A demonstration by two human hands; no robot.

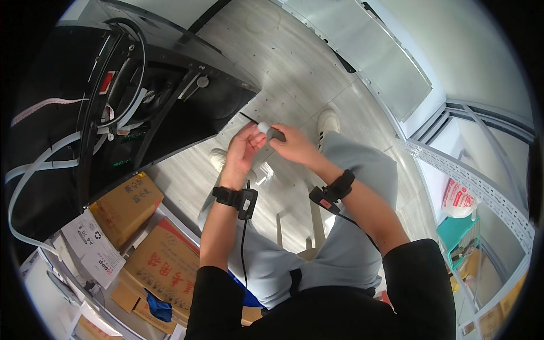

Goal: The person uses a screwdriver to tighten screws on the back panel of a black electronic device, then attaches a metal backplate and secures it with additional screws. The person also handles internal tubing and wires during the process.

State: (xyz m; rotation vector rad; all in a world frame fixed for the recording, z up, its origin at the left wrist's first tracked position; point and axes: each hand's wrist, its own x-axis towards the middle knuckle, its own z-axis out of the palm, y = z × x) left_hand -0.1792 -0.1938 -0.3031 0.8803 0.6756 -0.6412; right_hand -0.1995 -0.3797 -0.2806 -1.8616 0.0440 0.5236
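1. Right hand clamped on the tool by its grey grip, near the black cabinet!
2. Left hand at the white collar, pinch unclear: best steady there, fingers off the tip.

Wears blk tee, lt-grey trousers, blk wristbands w/ cables

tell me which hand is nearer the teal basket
Right. The right hand, on the grey handle, is left of the teal basket; the left hand is farther left.
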